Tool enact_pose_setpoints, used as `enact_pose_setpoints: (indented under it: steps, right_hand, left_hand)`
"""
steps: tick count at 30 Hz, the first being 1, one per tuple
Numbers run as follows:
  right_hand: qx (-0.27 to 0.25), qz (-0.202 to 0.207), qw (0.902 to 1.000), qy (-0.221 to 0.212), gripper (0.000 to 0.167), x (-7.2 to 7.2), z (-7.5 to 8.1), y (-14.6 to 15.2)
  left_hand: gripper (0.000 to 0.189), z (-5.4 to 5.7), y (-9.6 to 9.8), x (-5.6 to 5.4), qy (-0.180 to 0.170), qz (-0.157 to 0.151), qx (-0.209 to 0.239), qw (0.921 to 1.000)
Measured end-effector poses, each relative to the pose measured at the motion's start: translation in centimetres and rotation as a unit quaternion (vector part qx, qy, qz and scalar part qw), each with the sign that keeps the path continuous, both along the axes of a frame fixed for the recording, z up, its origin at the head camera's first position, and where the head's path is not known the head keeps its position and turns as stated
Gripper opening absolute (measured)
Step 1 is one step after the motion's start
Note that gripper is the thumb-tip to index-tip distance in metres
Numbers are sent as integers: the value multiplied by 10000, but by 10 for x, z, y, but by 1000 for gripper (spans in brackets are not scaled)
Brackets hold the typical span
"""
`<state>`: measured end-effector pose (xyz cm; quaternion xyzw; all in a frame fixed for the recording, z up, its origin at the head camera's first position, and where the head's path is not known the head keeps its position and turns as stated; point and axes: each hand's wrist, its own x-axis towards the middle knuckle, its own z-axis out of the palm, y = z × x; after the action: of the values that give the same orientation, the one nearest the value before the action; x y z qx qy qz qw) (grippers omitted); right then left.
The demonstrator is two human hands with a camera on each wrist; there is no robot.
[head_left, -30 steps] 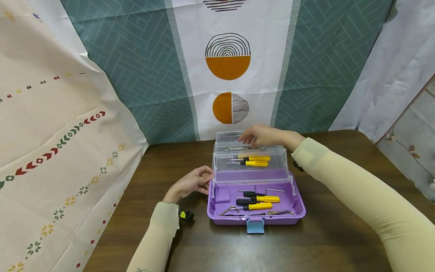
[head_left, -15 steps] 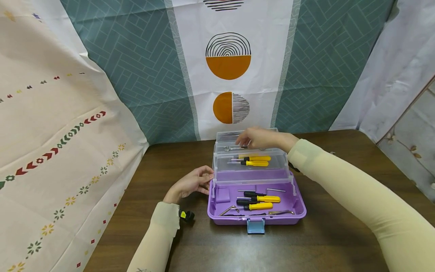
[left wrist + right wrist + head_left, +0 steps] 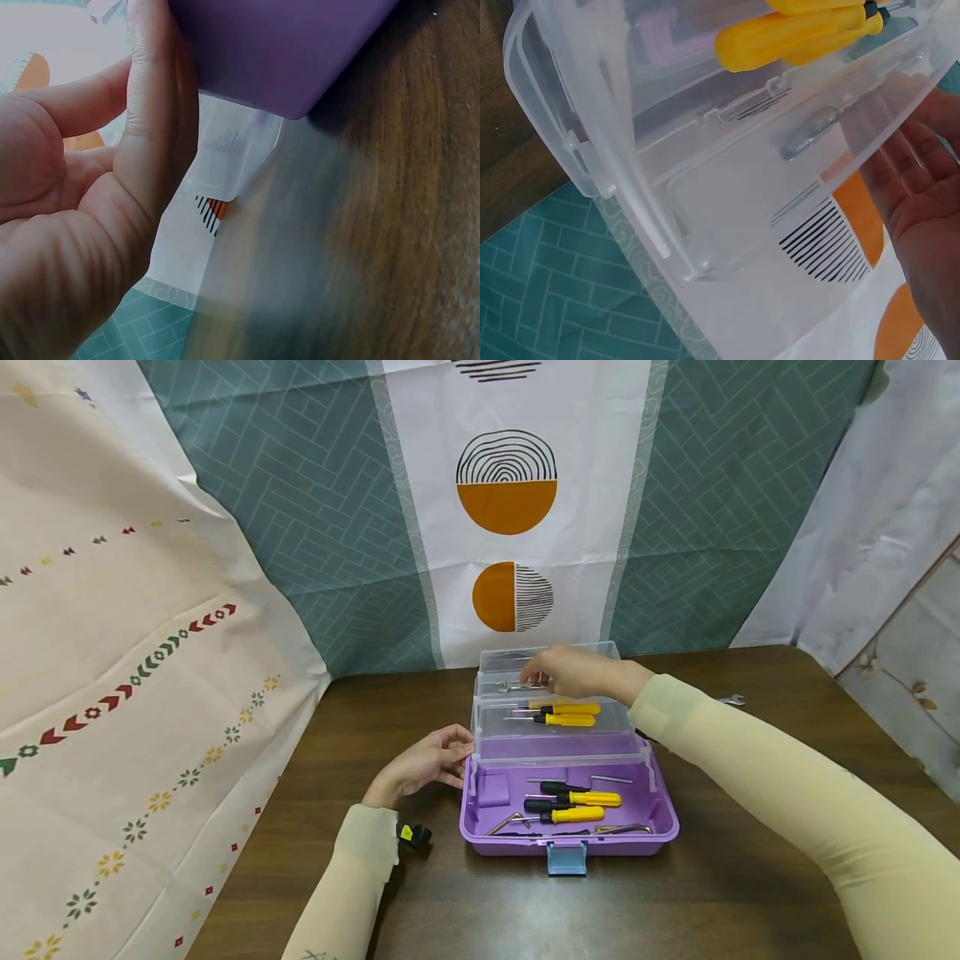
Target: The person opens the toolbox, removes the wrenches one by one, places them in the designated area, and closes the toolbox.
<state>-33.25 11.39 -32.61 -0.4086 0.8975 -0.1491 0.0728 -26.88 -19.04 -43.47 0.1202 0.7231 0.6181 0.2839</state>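
Observation:
A purple toolbox [image 3: 666, 827] stands with its clear stepped trays raised at the back. My right hand [image 3: 573, 670] reaches down into an upper tray, its fingertips pinching a silver wrench [image 3: 512, 687] there; the palm covers part of the wrench. In the right wrist view the curled fingers [image 3: 919, 154] show through the clear plastic, with the wrench [image 3: 810, 131] running towards them. My left hand [image 3: 423, 762] touches the box's left side, fingers fairly straight along the purple wall [image 3: 277, 45] in the left wrist view.
Yellow-handled screwdrivers [image 3: 568, 720] lie in the lower clear tray. More screwdrivers [image 3: 573, 815], dark-handled tools and hex keys [image 3: 611, 779] lie in the purple base, above the blue latch [image 3: 566, 860]. Another wrench [image 3: 731, 700] lies on the wooden table, right of the box, beyond the right arm.
My right hand has lowered into the upper tray, onto the wrench. The right forearm has shifted down and left, uncovering the wrench on the table. The left hand has stayed put.

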Motion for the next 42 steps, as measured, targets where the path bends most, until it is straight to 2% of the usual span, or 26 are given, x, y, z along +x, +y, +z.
enact_pose_setpoints:
  steps: [24,33,42]
  right_hand:
    - [615,228,9954,703,38,-3,-3,-7]
    - [588,197,9960,645,40,-3,-1,-3]
    - [478,2,9972,581,40,-3,-3,0]
  left_hand:
    - [18,-1,0,-1,74,-43,25,10000]
    - [19,0,-1,0,62,-46,25,10000]
    - [19,0,-1,0,54,-24,-13,10000]
